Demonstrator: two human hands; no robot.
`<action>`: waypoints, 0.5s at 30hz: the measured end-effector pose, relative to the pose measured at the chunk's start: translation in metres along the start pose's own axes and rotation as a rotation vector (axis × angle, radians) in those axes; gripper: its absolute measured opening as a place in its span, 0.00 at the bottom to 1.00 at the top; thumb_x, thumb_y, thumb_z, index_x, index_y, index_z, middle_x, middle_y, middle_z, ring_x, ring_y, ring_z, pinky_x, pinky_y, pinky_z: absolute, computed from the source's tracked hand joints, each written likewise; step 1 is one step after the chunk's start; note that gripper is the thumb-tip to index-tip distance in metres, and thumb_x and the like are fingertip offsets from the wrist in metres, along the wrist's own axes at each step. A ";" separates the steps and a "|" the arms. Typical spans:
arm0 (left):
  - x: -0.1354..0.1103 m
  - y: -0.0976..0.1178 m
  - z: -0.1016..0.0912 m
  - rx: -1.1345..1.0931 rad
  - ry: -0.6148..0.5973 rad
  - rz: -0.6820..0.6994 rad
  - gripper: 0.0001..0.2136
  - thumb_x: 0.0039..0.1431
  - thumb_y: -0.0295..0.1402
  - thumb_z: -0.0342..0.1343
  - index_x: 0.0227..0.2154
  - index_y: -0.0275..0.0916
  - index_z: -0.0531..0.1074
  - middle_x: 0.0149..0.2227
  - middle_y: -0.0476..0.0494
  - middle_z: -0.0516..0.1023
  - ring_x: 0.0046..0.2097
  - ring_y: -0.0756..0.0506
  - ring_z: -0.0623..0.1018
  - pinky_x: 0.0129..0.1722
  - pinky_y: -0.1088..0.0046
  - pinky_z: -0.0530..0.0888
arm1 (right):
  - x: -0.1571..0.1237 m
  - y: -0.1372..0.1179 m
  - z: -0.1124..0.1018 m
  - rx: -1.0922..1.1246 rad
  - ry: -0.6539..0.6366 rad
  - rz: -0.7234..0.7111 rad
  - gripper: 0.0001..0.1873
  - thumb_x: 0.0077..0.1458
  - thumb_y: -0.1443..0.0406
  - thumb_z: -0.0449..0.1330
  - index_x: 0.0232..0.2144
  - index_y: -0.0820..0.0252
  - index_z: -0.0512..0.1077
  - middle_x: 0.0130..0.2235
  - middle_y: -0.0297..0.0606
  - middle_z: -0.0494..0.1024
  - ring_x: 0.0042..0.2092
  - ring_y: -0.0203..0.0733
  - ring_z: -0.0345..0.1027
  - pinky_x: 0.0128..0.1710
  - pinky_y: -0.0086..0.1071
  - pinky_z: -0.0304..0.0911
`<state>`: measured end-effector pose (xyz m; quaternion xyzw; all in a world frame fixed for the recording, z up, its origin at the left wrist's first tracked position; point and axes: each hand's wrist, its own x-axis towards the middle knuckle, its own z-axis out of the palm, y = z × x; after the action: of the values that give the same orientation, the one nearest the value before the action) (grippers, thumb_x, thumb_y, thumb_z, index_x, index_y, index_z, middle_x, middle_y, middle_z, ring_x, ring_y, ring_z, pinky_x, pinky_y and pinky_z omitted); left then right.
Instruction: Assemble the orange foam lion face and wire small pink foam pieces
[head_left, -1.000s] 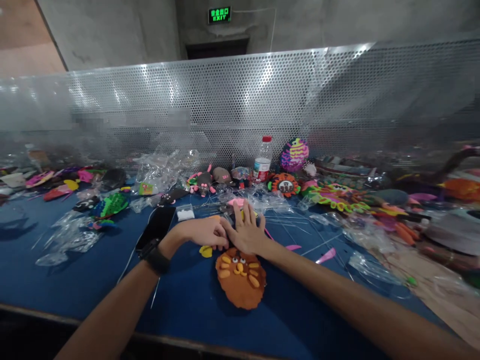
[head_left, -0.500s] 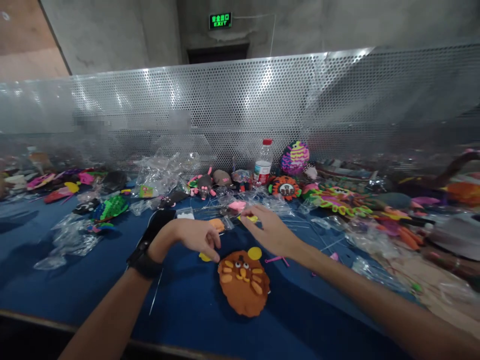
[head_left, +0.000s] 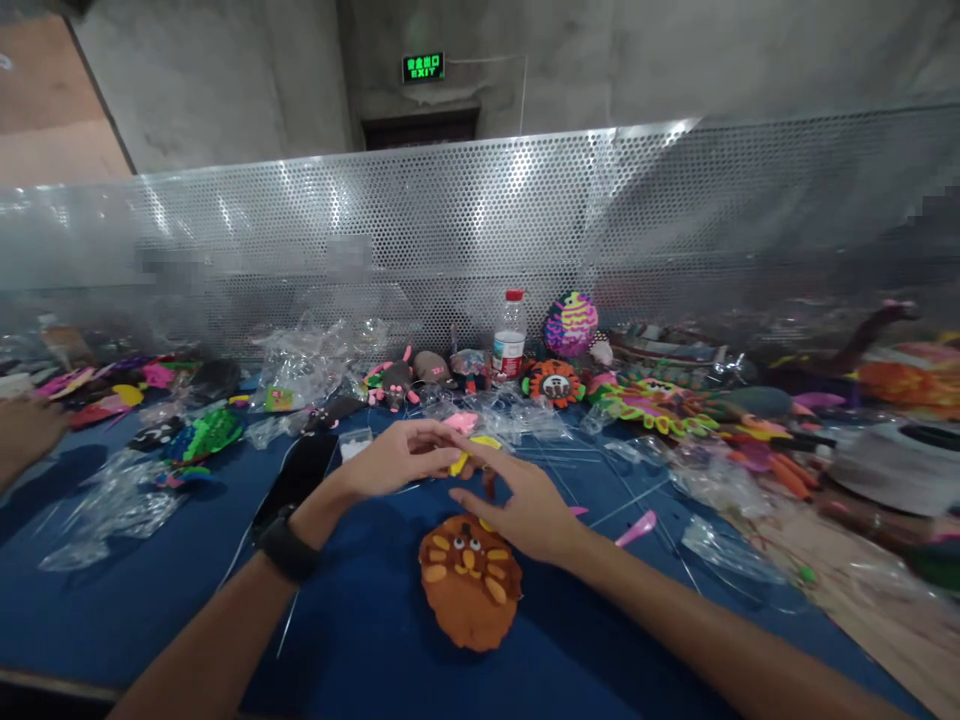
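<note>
Two hands at work over a blue table [head_left: 360, 640]. The left hand [head_left: 409, 455], with a black band [head_left: 288, 546] at its wrist, and the right hand [head_left: 536, 508] meet above the far edge of a brown clay face [head_left: 472, 610], which lies flat, its eyes and orange whiskers uppermost. A yellow clay piece [head_left: 460, 463] shows at the left fingertips, where thumb and fingers come close together; from where I stand, I cannot tell whether they pinch it firmly. The right thumb stands apart from its forefinger, leaving a gap; whether the curled fingers hold anything is hidden. Just beyond the hands lies pink clay [head_left: 460, 421]; a pink tool [head_left: 636, 528] lies to the right and a black phone [head_left: 298, 478] to the left. A bottle [head_left: 508, 350] stands behind. At far left, another person's hand [head_left: 26, 435] enters, blurred.
</note>
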<state>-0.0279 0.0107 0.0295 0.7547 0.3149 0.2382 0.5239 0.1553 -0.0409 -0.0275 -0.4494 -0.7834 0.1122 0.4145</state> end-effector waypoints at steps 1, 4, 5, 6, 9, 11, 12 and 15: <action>0.002 -0.002 0.005 -0.042 0.018 0.001 0.15 0.51 0.40 0.60 0.39 0.36 0.72 0.35 0.43 0.76 0.37 0.48 0.74 0.37 0.72 0.70 | 0.000 0.001 0.002 0.006 0.027 0.006 0.22 0.53 0.60 0.59 0.51 0.52 0.68 0.35 0.33 0.78 0.28 0.36 0.68 0.30 0.30 0.63; 0.005 -0.009 0.018 -0.106 0.072 -0.003 0.15 0.50 0.42 0.61 0.33 0.35 0.74 0.31 0.45 0.75 0.32 0.50 0.73 0.36 0.73 0.70 | -0.001 0.006 0.003 0.031 0.072 0.004 0.15 0.53 0.59 0.60 0.44 0.52 0.73 0.31 0.32 0.78 0.27 0.36 0.67 0.28 0.30 0.62; 0.005 -0.010 0.021 -0.118 0.080 -0.011 0.15 0.51 0.43 0.60 0.32 0.34 0.74 0.32 0.44 0.75 0.33 0.50 0.73 0.36 0.72 0.70 | 0.000 0.007 0.002 0.038 0.078 0.000 0.13 0.53 0.59 0.60 0.42 0.52 0.74 0.30 0.32 0.78 0.26 0.36 0.67 0.28 0.30 0.62; 0.005 -0.011 0.023 -0.128 0.082 -0.022 0.16 0.53 0.44 0.58 0.32 0.34 0.75 0.33 0.43 0.76 0.34 0.50 0.74 0.36 0.72 0.71 | 0.000 0.008 0.001 0.044 0.080 -0.004 0.12 0.53 0.59 0.60 0.40 0.52 0.75 0.29 0.32 0.78 0.26 0.36 0.67 0.27 0.30 0.62; 0.003 -0.013 0.025 -0.138 0.031 -0.044 0.17 0.55 0.45 0.55 0.37 0.35 0.76 0.37 0.41 0.77 0.37 0.48 0.75 0.39 0.71 0.71 | -0.001 0.009 -0.001 0.063 0.082 -0.004 0.11 0.53 0.62 0.59 0.41 0.53 0.75 0.29 0.33 0.78 0.26 0.36 0.67 0.27 0.30 0.62; 0.002 -0.014 0.024 -0.113 -0.006 -0.029 0.16 0.54 0.43 0.57 0.40 0.36 0.76 0.39 0.40 0.77 0.39 0.46 0.75 0.40 0.69 0.71 | -0.001 0.009 -0.002 0.069 0.058 0.002 0.13 0.52 0.62 0.60 0.42 0.54 0.74 0.30 0.33 0.77 0.26 0.36 0.67 0.27 0.29 0.62; 0.002 -0.015 0.024 -0.092 -0.014 -0.016 0.16 0.54 0.42 0.57 0.41 0.36 0.76 0.40 0.39 0.77 0.39 0.46 0.76 0.41 0.69 0.71 | -0.001 0.009 -0.002 0.069 0.043 0.010 0.14 0.52 0.61 0.60 0.42 0.54 0.74 0.31 0.33 0.77 0.27 0.36 0.67 0.27 0.29 0.62; 0.003 -0.017 0.022 -0.064 -0.020 -0.004 0.16 0.54 0.41 0.58 0.41 0.36 0.76 0.40 0.38 0.78 0.39 0.45 0.76 0.41 0.68 0.71 | -0.001 0.009 -0.001 0.057 0.017 0.045 0.14 0.50 0.60 0.62 0.41 0.54 0.73 0.29 0.32 0.76 0.27 0.36 0.66 0.27 0.29 0.61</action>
<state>-0.0145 0.0026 0.0060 0.7393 0.3031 0.2395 0.5515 0.1618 -0.0365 -0.0328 -0.4557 -0.7659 0.1401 0.4314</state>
